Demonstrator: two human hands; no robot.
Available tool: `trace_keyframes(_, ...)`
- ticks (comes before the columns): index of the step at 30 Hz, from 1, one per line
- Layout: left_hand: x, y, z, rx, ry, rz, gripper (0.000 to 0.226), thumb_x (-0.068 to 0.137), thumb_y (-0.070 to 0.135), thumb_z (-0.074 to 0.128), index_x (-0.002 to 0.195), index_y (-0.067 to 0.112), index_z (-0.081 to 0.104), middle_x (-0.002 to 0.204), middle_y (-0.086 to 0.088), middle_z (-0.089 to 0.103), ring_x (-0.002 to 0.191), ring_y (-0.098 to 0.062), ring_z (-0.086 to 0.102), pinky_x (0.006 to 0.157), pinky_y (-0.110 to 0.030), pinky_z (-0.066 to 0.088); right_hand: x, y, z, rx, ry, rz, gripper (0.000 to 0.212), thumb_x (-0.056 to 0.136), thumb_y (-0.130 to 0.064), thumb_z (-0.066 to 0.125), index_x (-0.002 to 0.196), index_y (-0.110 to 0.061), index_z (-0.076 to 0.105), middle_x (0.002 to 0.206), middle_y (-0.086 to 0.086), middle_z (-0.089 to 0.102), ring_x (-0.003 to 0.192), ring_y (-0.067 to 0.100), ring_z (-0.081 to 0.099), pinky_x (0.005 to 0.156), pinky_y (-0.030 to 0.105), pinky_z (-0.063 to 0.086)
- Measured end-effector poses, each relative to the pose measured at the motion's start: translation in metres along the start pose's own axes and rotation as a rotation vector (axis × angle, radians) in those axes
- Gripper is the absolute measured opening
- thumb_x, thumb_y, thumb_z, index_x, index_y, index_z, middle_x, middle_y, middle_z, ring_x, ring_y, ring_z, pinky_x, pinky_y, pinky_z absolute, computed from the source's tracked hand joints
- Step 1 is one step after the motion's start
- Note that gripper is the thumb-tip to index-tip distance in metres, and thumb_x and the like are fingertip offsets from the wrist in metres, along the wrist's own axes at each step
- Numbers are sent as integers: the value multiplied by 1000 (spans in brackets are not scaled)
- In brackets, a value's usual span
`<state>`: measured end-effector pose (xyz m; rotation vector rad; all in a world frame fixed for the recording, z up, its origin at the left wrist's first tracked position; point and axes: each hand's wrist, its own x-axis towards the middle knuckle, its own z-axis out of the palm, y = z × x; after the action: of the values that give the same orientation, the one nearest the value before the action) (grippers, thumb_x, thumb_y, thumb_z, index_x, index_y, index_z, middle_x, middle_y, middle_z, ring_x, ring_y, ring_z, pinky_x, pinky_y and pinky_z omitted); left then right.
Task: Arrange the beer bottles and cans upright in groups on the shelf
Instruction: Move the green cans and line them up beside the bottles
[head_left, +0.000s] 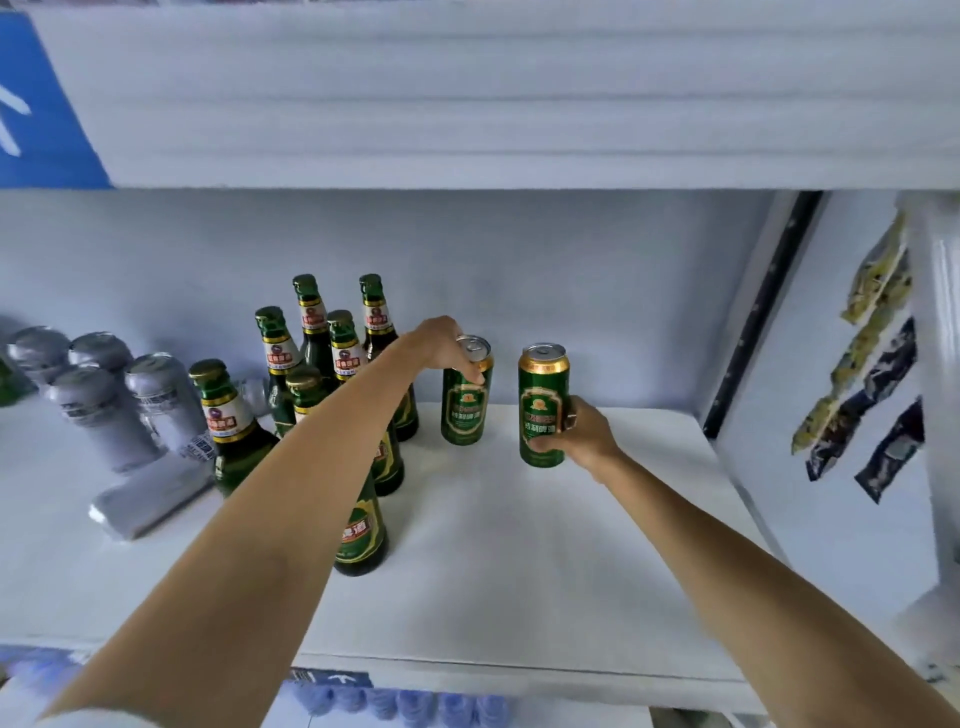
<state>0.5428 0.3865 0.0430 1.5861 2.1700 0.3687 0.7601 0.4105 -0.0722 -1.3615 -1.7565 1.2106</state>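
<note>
Two green beer cans stand upright on the white shelf (519, 545). My left hand (441, 345) grips the top rim of the left can (464, 405) from above. My right hand (582, 434) is wrapped around the lower side of the right can (542, 402). Several green beer bottles (317, 332) stand upright in a cluster to the left of the cans, partly hidden by my left forearm. Further left stand several silver cans (98, 410), and one silver can (150, 496) lies on its side.
The upper shelf's front (467, 104) overhangs the space. A side panel with a black strip (753, 322) closes the shelf on the right, and snack packets (872, 364) hang beyond it. Blue bottle caps (395, 701) show on the shelf below.
</note>
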Motion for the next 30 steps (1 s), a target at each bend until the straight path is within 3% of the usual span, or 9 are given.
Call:
trace_keyframes(9,28,-9,6,24,-48,-73,79,64,27,87,132,6,52,132,-11,59,121,-29,54,97,-38,43,37,0,23,-56,-14,-13,72,57,-6,88,121,-6,55,122,13,65,113,29,60,93,38,49)
trace_keyframes(14,38,-14,2,52,-45,-76,76,68,26,85,132,5,52,131,-11,59,120,-29,54,93,-36,43,47,0,31,-43,-18,-23,72,61,-4,87,124,-4,52,126,13,61,118,30,57,97,40,48)
trace_keyframes(18,41,-18,1,89,-52,-82,73,69,27,84,131,4,52,131,-12,59,118,-31,55,96,-39,45,52,0,34,-41,-42,-17,72,61,-2,86,123,-4,51,125,14,62,117,30,58,89,33,47)
trace_keyframes(24,41,-15,0,130,-83,-86,69,73,24,81,131,3,51,130,-13,60,118,-31,55,100,-43,45,58,-7,35,-108,-79,38,75,59,-4,86,125,-7,49,128,13,61,120,32,56,100,44,47)
trace_keyframes(27,39,-11,-1,169,-113,-90,68,76,25,79,133,2,50,133,-14,58,118,-32,55,102,-44,45,55,-11,32,-145,-111,75,81,62,-7,86,130,-8,43,132,14,57,124,33,53,103,44,45)
trace_keyframes(30,29,-3,-6,204,-87,-69,83,77,28,78,142,1,35,143,-15,46,128,-34,47,103,-43,42,50,-22,21,-244,-159,113,94,68,-14,85,143,-6,30,144,16,44,133,33,43,104,42,42)
